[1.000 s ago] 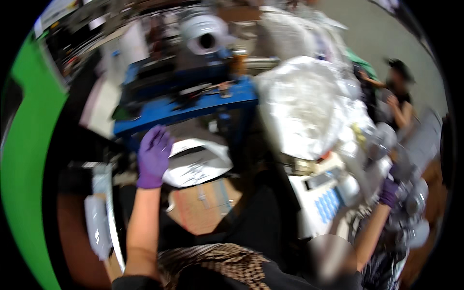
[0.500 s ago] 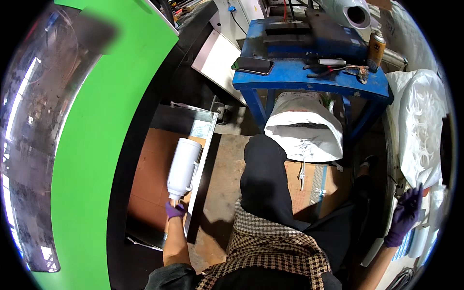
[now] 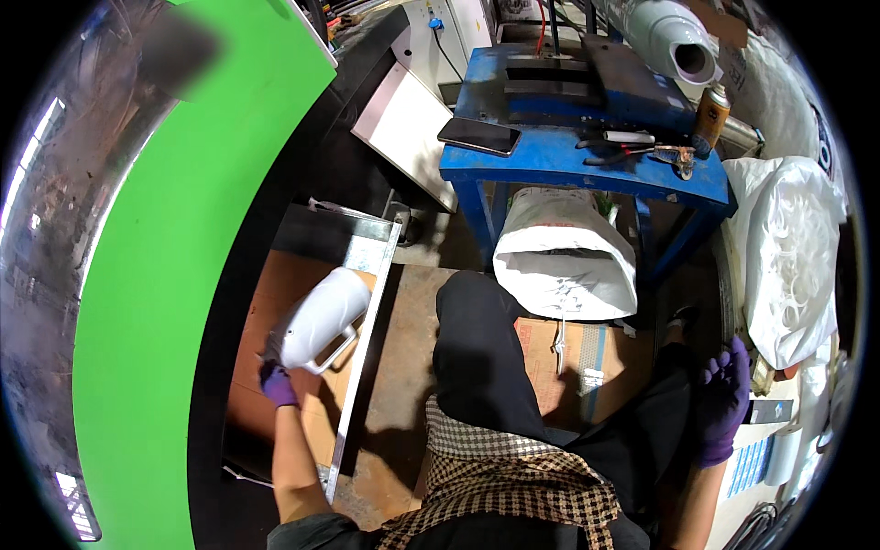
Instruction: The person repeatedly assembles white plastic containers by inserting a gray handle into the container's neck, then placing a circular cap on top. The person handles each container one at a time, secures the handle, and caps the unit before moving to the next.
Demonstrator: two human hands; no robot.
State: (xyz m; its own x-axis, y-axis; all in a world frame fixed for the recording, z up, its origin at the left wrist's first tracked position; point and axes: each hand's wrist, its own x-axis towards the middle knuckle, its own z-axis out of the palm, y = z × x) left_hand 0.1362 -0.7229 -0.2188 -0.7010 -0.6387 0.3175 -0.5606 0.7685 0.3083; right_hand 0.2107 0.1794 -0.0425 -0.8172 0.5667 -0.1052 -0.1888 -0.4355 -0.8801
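Observation:
A white plastic jug (image 3: 325, 316) with a side handle lies slanted over a cardboard-lined metal bin (image 3: 390, 246) on my left. My left hand (image 3: 280, 383), in a purple glove, is closed round its narrow neck end; the fingers are partly hidden and a little blurred. The jug's handle points right, toward the bin's metal rim. On the right, my right hand (image 3: 724, 403), also gloved in purple, is empty with its fingers stretched out. It hovers beside a small dark box (image 3: 768, 412) and the side bench.
A blue stand (image 3: 550, 170) ahead carries a phone (image 3: 479, 136), pliers (image 3: 619, 151) and a spray can (image 3: 711, 119). Below it sits a white sack (image 3: 568, 284). A clear bag of white rings (image 3: 793, 266) is at right. A green machine panel (image 3: 183, 247) curves along the left.
My left hand has shifted left, tilting the jug so its neck points lower left and its handle swings down. My right hand has come inward and lower, with its fingers pointing up.

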